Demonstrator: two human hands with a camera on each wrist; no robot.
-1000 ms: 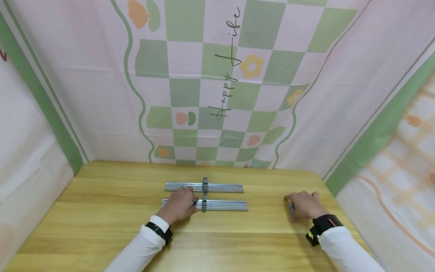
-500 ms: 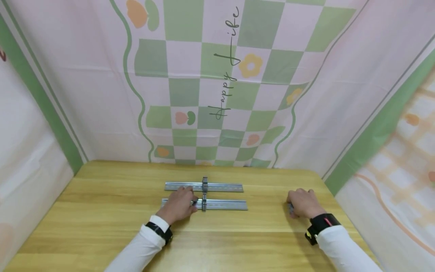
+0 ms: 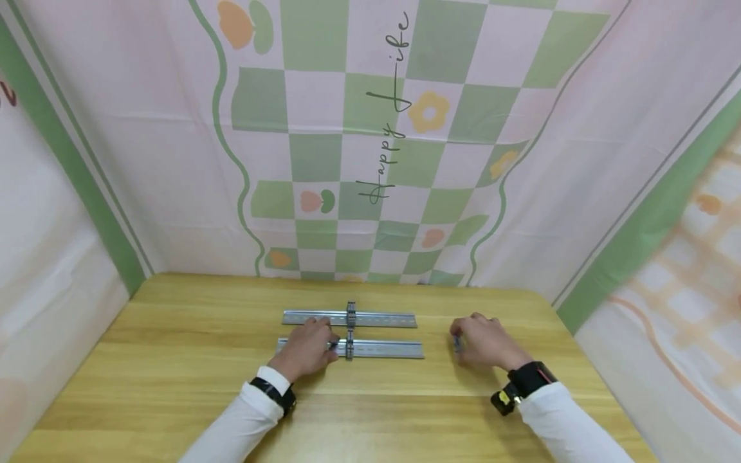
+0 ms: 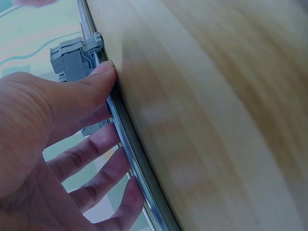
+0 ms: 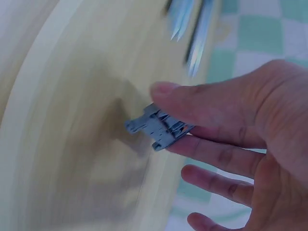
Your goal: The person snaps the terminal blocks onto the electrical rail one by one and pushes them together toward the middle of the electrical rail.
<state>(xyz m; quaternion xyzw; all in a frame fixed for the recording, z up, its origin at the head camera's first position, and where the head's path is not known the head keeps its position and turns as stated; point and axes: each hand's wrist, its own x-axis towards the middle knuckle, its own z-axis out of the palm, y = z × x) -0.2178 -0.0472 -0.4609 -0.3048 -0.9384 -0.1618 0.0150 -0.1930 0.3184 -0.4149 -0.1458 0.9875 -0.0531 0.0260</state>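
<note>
Two slotted metal DIN rails lie side by side on the table. My left hand (image 3: 307,347) grips the near DIN rail (image 3: 388,350) left of its middle. In the left wrist view the thumb presses that rail's edge, the fingers reach across it, and a grey terminal block (image 4: 73,60) sits on it just beyond the thumb. On the far DIN rail (image 3: 384,319) stand narrow grey terminal blocks (image 3: 350,314). To the right of both rails, my right hand (image 3: 485,341) pinches a loose grey terminal block (image 5: 155,129) between thumb and index finger, above the table; its other fingers are spread.
The wooden table (image 3: 370,418) ends at the back against a green-and-white checked cloth (image 3: 359,161). Cloth also hangs at both sides. Each wrist wears a black strap, and a small dark device (image 3: 505,399) hangs at the right one.
My right hand has moved left towards the rails with the terminal block, lifting slightly. The left hand and both rails keep their places.
</note>
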